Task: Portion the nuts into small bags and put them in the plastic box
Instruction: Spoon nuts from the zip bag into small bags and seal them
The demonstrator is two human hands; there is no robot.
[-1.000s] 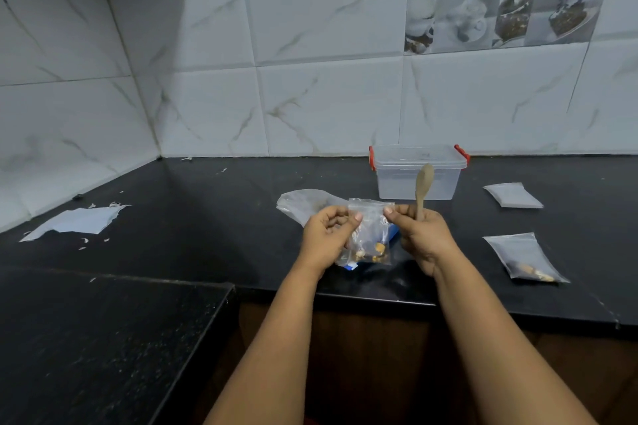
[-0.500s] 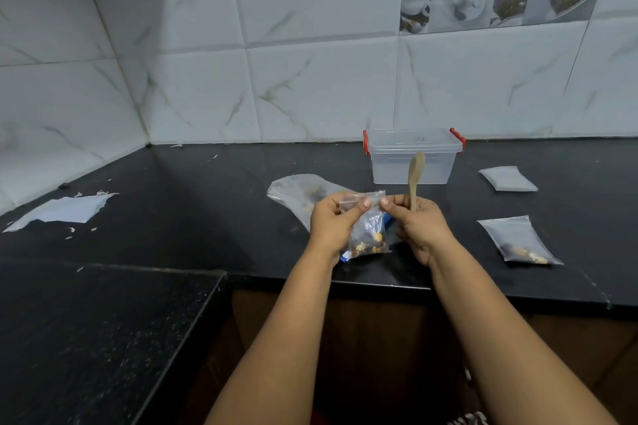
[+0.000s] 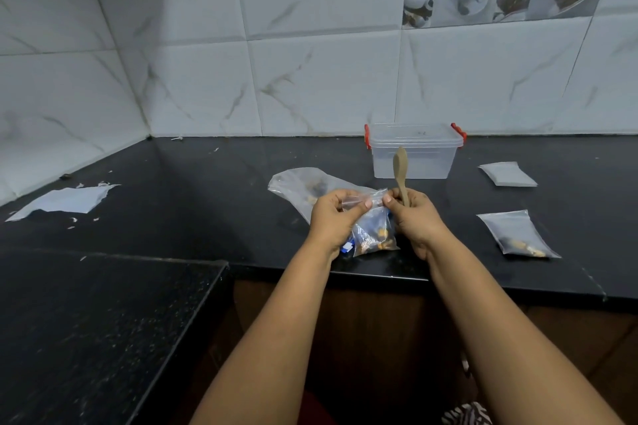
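Both hands meet over the front edge of the black stone counter [image 3: 172, 203]. Left hand [image 3: 333, 217] pinches one end of the top strip of a small clear plastic bag holding a few nuts [image 3: 373, 233]; right hand [image 3: 416, 221] pinches the other end, while its curled fingers also grip a pale wooden spoon [image 3: 400, 171] standing upright. That strip runs left to right between the fingertips, and the bag hangs below it with the nuts settled at the bottom. A clear plastic box with red clips [image 3: 414, 157] sits straight beyond the right hand, toward the wall, its lid on; that hand looks nearer to it. One filled clear bag [image 3: 518, 235] lies on the counter to the right.
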